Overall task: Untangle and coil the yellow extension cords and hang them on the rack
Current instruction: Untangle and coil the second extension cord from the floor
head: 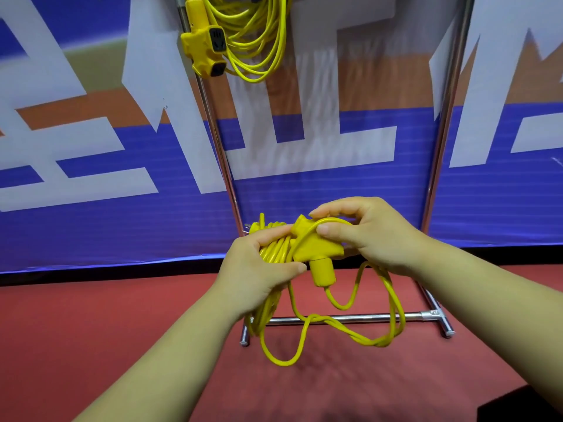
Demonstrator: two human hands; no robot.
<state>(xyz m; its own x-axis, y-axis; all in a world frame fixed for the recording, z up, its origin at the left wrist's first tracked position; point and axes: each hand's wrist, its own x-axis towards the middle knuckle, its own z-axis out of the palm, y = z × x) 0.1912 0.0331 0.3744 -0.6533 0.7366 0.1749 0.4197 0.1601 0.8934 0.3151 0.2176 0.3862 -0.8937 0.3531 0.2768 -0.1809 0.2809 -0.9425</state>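
A yellow extension cord [393,303] is bundled between both hands at the centre of the head view. My left hand [259,269] grips the coiled loops, with the plug prongs poking out above it. My right hand [365,233] pinches the cord's yellow three-way socket head [316,248] and a strand that runs over it. Loose twisted loops hang below, down in front of the rack's base. A second yellow cord [256,35], coiled, hangs from the top of the chrome rack [219,141], its socket block [204,47] dangling at the left.
The rack's right post [447,117] and floor crossbar [350,318] with feet stand on a red floor [91,330]. A blue, white and orange banner wall [91,147] is directly behind. A dark object [524,405] sits at the bottom right corner.
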